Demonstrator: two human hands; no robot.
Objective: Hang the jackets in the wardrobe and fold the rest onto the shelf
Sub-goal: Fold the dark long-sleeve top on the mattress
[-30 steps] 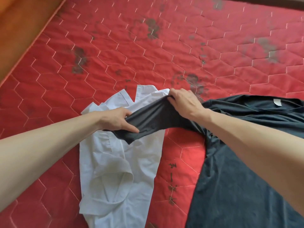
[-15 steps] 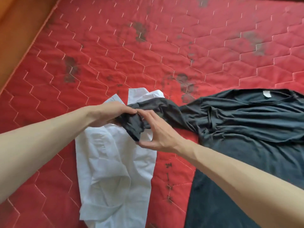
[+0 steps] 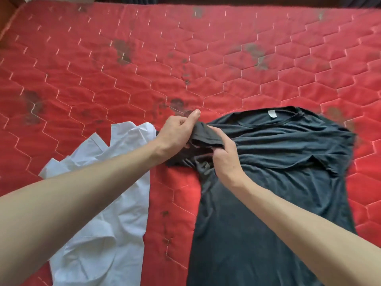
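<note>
A dark grey T-shirt (image 3: 268, 182) lies spread on the red quilted mattress (image 3: 144, 69), its neck with a white label pointing away from me. Its left sleeve (image 3: 206, 135) is bunched up over the shoulder area. My left hand (image 3: 177, 133) grips that bunched sleeve from the left, thumb raised. My right hand (image 3: 224, 159) pinches the same sleeve fabric from the right, resting on the shirt. A crumpled white shirt (image 3: 115, 203) lies to the left, partly under my left forearm.
The mattress carries several dark stains and stretches far beyond the clothes. A wooden bed frame edge (image 3: 8, 5) shows at the top left corner.
Both hands have carried the dark sleeve rightwards, off the white shirt and onto the T-shirt's shoulder. The view has pulled back, showing more mattress.
</note>
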